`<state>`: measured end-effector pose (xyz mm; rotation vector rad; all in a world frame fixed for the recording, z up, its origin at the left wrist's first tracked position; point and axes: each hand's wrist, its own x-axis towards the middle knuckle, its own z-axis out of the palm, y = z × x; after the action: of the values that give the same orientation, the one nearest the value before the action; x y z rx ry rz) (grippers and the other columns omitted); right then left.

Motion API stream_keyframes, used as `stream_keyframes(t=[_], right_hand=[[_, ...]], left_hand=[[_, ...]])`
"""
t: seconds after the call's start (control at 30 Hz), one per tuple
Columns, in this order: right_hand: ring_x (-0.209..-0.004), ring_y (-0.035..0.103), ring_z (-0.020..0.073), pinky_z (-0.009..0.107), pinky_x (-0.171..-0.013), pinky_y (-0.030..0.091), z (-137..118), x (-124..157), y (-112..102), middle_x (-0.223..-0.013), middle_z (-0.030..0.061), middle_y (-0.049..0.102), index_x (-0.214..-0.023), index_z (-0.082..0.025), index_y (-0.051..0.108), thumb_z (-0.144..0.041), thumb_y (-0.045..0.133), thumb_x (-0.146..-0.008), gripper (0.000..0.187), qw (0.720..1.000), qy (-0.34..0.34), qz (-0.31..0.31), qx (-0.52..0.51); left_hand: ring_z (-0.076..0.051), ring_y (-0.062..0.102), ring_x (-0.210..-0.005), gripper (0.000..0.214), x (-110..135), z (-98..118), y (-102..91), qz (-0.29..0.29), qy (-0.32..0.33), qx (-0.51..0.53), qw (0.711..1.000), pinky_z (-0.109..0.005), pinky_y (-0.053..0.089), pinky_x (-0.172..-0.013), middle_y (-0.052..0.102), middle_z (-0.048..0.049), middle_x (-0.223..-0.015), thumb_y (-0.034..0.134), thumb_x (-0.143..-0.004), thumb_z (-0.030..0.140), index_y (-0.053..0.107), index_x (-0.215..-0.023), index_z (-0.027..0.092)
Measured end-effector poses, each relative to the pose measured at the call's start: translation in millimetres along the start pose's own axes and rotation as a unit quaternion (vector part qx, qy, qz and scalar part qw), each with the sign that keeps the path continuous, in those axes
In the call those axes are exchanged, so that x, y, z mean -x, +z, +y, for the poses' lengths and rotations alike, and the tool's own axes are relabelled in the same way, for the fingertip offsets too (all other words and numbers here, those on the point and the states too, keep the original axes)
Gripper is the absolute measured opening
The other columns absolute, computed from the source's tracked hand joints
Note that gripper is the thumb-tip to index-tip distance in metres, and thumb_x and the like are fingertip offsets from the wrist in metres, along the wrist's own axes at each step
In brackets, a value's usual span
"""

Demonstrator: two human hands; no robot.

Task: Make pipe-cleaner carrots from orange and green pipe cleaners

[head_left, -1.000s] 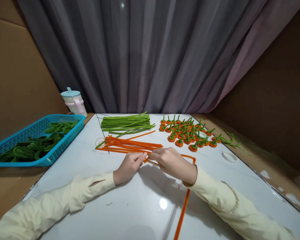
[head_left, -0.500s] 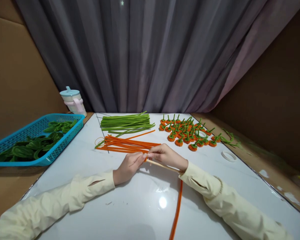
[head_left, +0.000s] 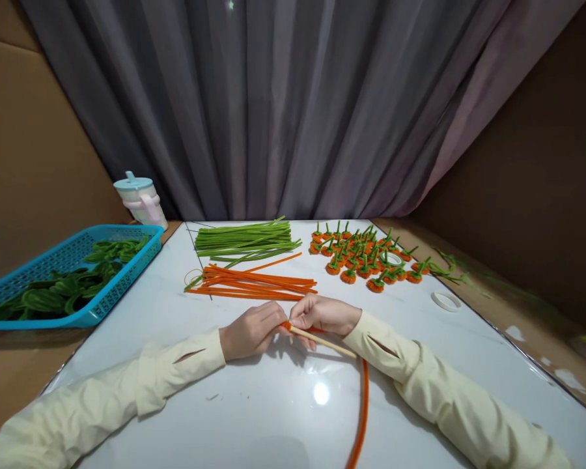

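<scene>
My left hand [head_left: 254, 329] is closed at the end of a thin wooden stick [head_left: 328, 342]. A short coil of orange pipe cleaner is wound round the stick there. Pressed close beside it, my right hand [head_left: 328, 314] pinches the orange pipe cleaner [head_left: 364, 404], whose long tail passes by the right cuff and hangs toward the front of the table. The stick slants down to the right, below my right hand. Just beyond both hands lies a loose bunch of orange pipe cleaners [head_left: 254, 281].
Green pipe cleaners [head_left: 244, 238] lie at the back. Several small orange pumpkin-like pieces with green stems [head_left: 348, 276] stand at the back right, near a white tape roll [head_left: 446, 301]. On the left are a blue basket [head_left: 100, 306] of green leaf shapes and a lidded cup [head_left: 144, 203].
Both hands have come slightly nearer to me. My right hand has turned, and more of the stick and the orange coil shows. The pipe cleaner's tail has swung to the right.
</scene>
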<state>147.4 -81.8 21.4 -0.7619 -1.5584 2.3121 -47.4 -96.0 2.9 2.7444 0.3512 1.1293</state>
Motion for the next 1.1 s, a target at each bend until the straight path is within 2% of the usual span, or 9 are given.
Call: stream_keyframes(t=[0.2, 0.63, 0.73, 0.83, 1.1], right_hand=[[-0.032, 0.045, 0.0084, 0.017, -0.031, 0.033, 7.5, -2.5, -2.6, -0.047, 0.0022, 0.057, -0.070, -0.005, 0.066, -0.036, 0.072, -0.069, 0.031, 0.999, -0.019, -0.031, -0.037], [-0.029, 0.039, 0.0048, 0.015, -0.032, 0.030, 13.8, -5.9, -5.2, -0.044, 0.0007, 0.055, -0.070, -0.005, 0.067, -0.027, 0.073, -0.065, 0.023, 0.994, -0.068, 0.024, -0.084], [-0.029, 0.038, 0.0048, 0.015, -0.031, 0.029, 12.8, -5.5, -3.9, -0.044, 0.0001, 0.056, -0.067, -0.007, 0.066, -0.026, 0.073, -0.065, 0.021, 0.994, -0.068, 0.025, -0.086], [-0.029, 0.039, 0.0051, 0.015, -0.031, 0.028, 12.8, -5.3, -3.5, -0.045, 0.0002, 0.056, -0.062, -0.009, 0.062, -0.027, 0.072, -0.066, 0.021, 0.994, -0.068, 0.027, -0.082], [-0.030, 0.040, 0.0055, 0.016, -0.032, 0.030, 14.3, -6.1, -4.4, -0.045, 0.0007, 0.056, -0.065, -0.008, 0.064, -0.029, 0.073, -0.065, 0.022, 0.994, -0.059, 0.022, -0.086]], left_hand=[[-0.016, 0.046, -0.069, 0.017, -0.6, -0.8, -0.8, -0.013, 0.015, 0.005, 1.000, -0.025, 0.044, -0.061, 0.052, -0.0072, -0.073, 0.033, -0.090, 0.015, 0.049, -0.085, 0.014], [-0.012, 0.048, -0.065, 0.031, -5.0, 1.0, -3.9, -0.023, -0.095, 0.085, 0.992, -0.021, 0.041, -0.062, 0.050, -0.0025, -0.071, 0.022, -0.096, 0.025, 0.049, -0.084, 0.015], [-0.010, 0.047, -0.060, 0.024, -4.2, 1.2, -3.3, -0.025, -0.107, 0.091, 0.990, -0.020, 0.040, -0.058, 0.050, -0.0010, -0.070, 0.032, -0.094, 0.030, 0.050, -0.085, 0.015], [-0.009, 0.042, -0.053, 0.017, -2.5, 0.0, -0.3, -0.017, -0.106, 0.069, 0.992, -0.019, 0.037, -0.052, 0.047, 0.0014, -0.066, 0.046, -0.090, 0.031, 0.050, -0.083, 0.015], [-0.011, 0.043, -0.058, 0.015, -2.5, 2.3, 0.3, -0.001, -0.065, 0.041, 0.997, -0.021, 0.036, -0.056, 0.050, -0.0014, -0.065, 0.044, -0.090, 0.020, 0.054, -0.081, 0.014]])
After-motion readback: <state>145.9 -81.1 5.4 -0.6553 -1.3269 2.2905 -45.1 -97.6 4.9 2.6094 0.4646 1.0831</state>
